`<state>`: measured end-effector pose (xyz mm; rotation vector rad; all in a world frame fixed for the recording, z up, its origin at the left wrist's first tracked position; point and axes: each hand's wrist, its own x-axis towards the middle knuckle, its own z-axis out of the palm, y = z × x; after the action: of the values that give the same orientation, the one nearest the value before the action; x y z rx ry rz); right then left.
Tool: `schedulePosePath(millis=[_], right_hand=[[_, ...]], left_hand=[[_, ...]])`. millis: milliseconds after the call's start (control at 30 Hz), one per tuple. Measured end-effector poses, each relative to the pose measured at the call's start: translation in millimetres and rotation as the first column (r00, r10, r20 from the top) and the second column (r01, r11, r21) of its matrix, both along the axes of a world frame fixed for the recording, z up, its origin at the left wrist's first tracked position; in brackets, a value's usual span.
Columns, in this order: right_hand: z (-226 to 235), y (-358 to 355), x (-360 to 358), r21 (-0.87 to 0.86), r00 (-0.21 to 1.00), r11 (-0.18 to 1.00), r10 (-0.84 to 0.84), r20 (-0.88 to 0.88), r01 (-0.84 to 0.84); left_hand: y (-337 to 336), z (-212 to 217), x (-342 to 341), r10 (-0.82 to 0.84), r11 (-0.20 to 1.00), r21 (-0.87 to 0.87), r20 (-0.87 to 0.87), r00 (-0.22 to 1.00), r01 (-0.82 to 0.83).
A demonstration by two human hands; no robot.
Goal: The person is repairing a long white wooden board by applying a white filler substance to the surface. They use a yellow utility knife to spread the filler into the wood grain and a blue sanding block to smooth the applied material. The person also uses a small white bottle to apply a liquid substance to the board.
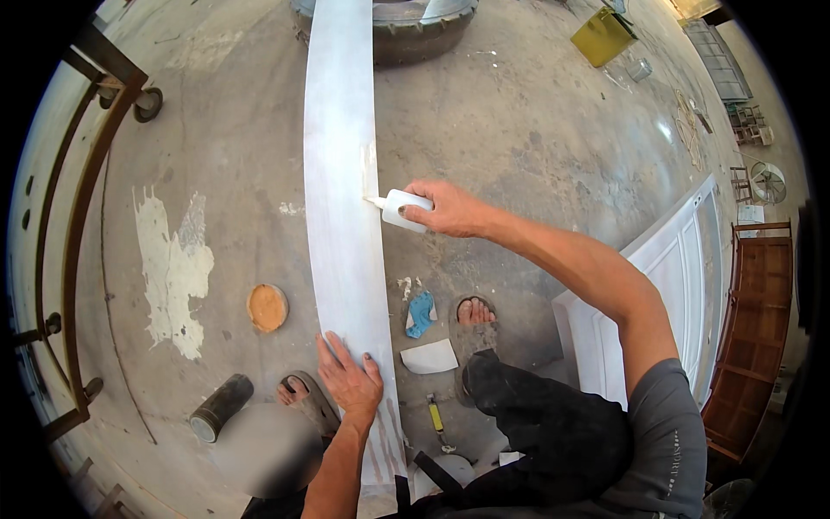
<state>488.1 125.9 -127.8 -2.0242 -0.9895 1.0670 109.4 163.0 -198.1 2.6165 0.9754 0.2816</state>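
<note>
A long white board (340,164) runs away from me, its far end over a tire. My right hand (441,209) grips a white squeeze bottle (403,210), tilted so its narrow nozzle meets the board's right edge. Near the nozzle, a pale off-white strip (369,169) lies along that edge. My left hand (350,376) rests with fingers spread on the near part of the board. Brownish streaks mark the board's near right end.
Left of the board are an orange-filled round tub (267,308), a dark cylinder (222,406) and a wheeled metal frame (112,78). On the right lie a blue cloth (421,314), a white sheet (429,356), a yellow-handled tool (435,415) and a white panelled door (657,277). The tire (424,39) is ahead.
</note>
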Motion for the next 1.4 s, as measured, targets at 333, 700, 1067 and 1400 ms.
schedulePosePath(millis=[333,700,1067,1400], right_hand=[[-1,-13,-6,-0.039,0.998,0.998,0.038,-0.04,-0.04],[5,-16,-14,-0.061,0.998,0.996,0.064,-0.024,-0.065],[2,-28,-29,-0.027,0.994,0.996,0.089,-0.065,-0.091],[-3,-40,-43,-0.014,0.984,0.987,0.16,-0.074,-0.161]], left_hand=[[0,-1,0,-0.001,1.0,0.006,0.0,1.0,0.001],[0,-1,0,0.006,1.0,0.009,-0.004,1.0,-0.005],[0,-3,0,0.005,1.0,0.016,0.013,1.0,-0.005],[0,-1,1,0.001,1.0,0.022,0.03,1.0,-0.002]])
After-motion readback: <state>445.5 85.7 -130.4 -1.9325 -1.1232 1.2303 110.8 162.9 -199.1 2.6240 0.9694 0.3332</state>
